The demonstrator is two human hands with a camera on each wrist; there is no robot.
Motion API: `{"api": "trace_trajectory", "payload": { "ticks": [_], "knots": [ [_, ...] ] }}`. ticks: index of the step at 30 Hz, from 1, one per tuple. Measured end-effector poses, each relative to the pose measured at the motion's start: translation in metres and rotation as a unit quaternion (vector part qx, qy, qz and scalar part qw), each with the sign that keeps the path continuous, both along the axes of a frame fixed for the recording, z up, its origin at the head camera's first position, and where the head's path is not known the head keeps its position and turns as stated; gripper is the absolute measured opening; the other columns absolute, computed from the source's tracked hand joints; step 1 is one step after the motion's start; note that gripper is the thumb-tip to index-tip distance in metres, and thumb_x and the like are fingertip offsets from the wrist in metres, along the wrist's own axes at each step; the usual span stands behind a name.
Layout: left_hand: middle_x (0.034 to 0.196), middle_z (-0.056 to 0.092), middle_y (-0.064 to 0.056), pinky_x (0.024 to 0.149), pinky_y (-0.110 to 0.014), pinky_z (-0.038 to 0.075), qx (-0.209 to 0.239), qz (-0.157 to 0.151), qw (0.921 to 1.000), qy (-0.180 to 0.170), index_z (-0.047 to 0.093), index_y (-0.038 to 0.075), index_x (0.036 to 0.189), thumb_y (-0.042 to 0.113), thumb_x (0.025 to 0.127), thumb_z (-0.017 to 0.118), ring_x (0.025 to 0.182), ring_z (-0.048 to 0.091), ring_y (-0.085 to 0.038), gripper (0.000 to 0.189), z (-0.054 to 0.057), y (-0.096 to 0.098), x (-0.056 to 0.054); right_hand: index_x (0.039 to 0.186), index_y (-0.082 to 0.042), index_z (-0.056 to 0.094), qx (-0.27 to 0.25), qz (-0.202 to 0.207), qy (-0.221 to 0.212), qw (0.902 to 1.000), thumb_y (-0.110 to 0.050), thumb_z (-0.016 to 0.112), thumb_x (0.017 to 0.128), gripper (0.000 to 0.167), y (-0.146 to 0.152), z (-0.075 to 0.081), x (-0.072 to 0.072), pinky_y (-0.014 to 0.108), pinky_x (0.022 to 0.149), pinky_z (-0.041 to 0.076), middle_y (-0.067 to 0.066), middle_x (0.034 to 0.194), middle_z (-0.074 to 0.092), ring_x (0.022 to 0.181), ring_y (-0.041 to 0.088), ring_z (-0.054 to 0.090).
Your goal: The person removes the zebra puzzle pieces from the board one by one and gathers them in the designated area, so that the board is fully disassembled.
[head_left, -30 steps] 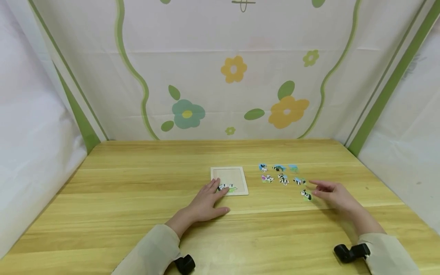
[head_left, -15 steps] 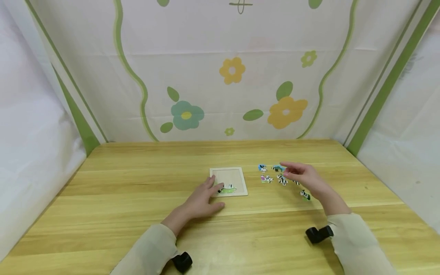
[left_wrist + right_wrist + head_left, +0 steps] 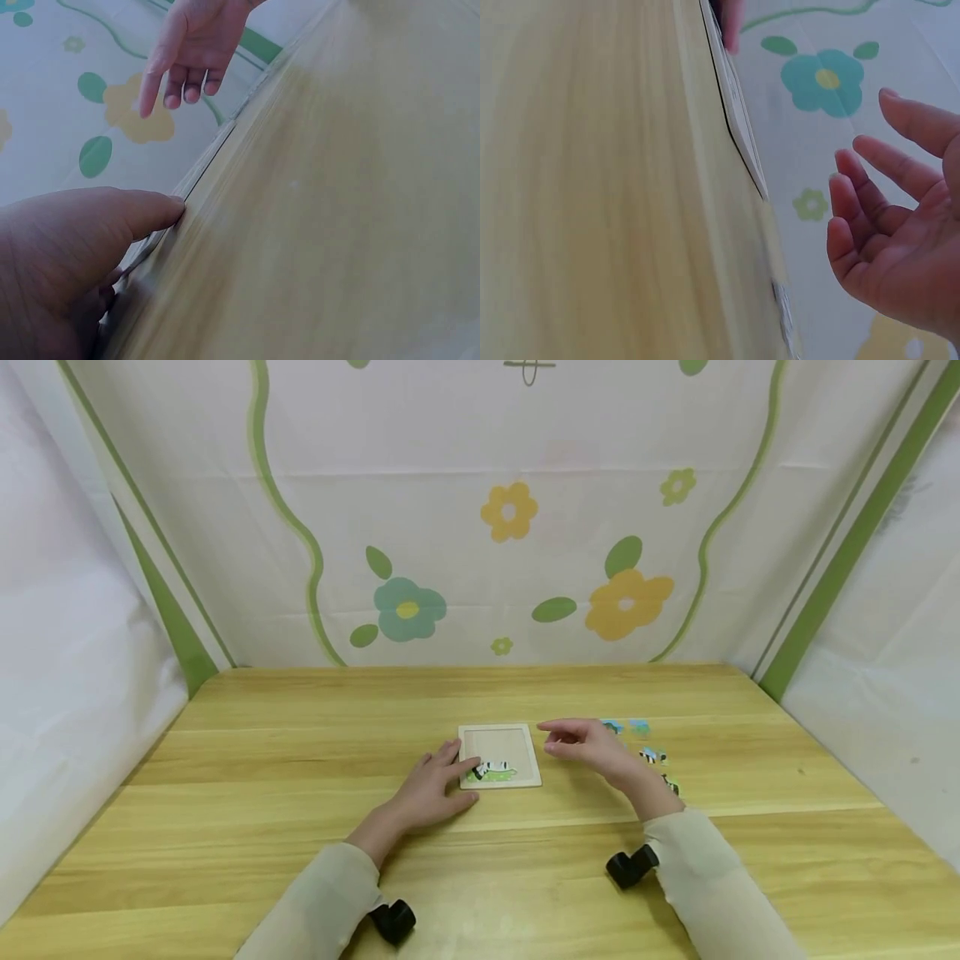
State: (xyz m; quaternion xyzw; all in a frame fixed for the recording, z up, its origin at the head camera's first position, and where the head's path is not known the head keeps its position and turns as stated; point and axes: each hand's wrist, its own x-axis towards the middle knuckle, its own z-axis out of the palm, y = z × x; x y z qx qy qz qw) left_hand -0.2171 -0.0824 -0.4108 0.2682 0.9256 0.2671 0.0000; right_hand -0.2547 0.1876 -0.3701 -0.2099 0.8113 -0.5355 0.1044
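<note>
A square wooden puzzle tray [image 3: 529, 756] lies on the table, with zebra-striped pieces [image 3: 497, 772] on green in its lower part. My left hand [image 3: 422, 792] rests at the tray's left side, fingers extended, one fingertip over the striped pieces. Just right of the tray, my right hand [image 3: 592, 753] hovers above the table. The right wrist view shows that hand [image 3: 904, 225] with loosely bent fingers and nothing between them. Several loose puzzle pieces [image 3: 652, 756] lie to its right; the hand and forearm hide others.
The wooden table [image 3: 262, 793] extends around the tray on every side. Behind it hangs a white cloth [image 3: 450, 460] with printed flowers. Black wrist cameras [image 3: 632, 867] sit at both cuffs.
My right hand has swept left from beside the loose pieces, over them, to near the tray. My left hand has slid slightly left, uncovering more of the striped pieces.
</note>
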Motion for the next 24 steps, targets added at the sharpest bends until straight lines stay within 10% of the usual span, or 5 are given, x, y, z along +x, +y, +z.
{"api": "trace_trajectory", "payload": {
  "ticks": [24],
  "knots": [
    [0.137,0.023,-0.017,0.098,-0.047,0.011,0.003,0.012,0.9999,0.006,0.047,0.015,0.126,0.03,0.086,0.052,0.126,0.016,-0.028,0.043,-0.003,0.002,-0.002,0.095,-0.003,0.065,0.122,0.008,0.159,0.9796,-0.012,0.069,0.072,0.025,-0.049,-0.038,0.005,0.031,0.069,0.039,0.003,0.085,0.052,0.078,0.017,0.046]
  ]
}}
